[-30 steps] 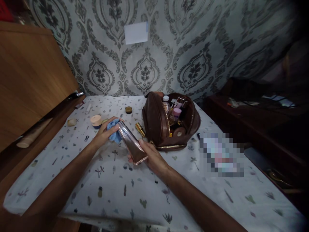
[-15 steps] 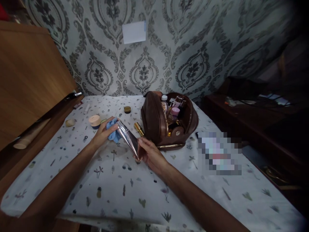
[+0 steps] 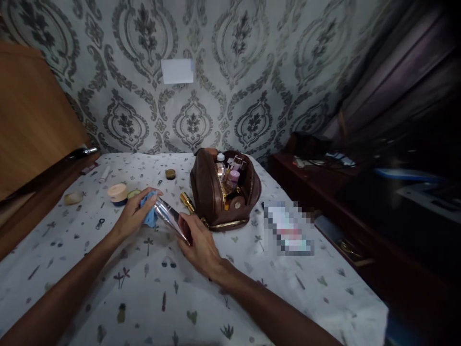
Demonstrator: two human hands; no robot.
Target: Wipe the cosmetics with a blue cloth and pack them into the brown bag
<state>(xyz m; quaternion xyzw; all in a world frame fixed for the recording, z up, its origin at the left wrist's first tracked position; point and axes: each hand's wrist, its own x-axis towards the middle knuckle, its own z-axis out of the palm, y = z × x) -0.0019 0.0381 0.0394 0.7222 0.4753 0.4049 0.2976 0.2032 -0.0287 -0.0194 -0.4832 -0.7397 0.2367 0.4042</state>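
Observation:
A shiny rose-gold cosmetic tube [image 3: 170, 215] lies slanted between my two hands, above the patterned cloth. My left hand [image 3: 139, 211] is closed on a light blue cloth [image 3: 150, 218], pressed against the tube's silvery upper end. Wrapped around the lower, wider end is my right hand [image 3: 201, 242], which hides part of it. Just beyond the right hand, a gold lipstick-like tube [image 3: 188, 203] rests by an open brown makeup bag [image 3: 208, 192], filled with bottles and a pink-lidded jar [image 3: 234, 176].
On the left of the cloth stand a peach-lidded jar [image 3: 117, 193], a green-topped jar [image 3: 134, 193] partly hidden by my hand, and a pale bottle [image 3: 73, 198]. A small dark-gold pot [image 3: 170, 174] sits farther back. A blurred-out flat object [image 3: 288, 228] lies right of the bag.
The view has turned right, so everything sits farther left. My right hand has shifted its grip, now wrapping over the tube's wide end instead of pinching its edge.

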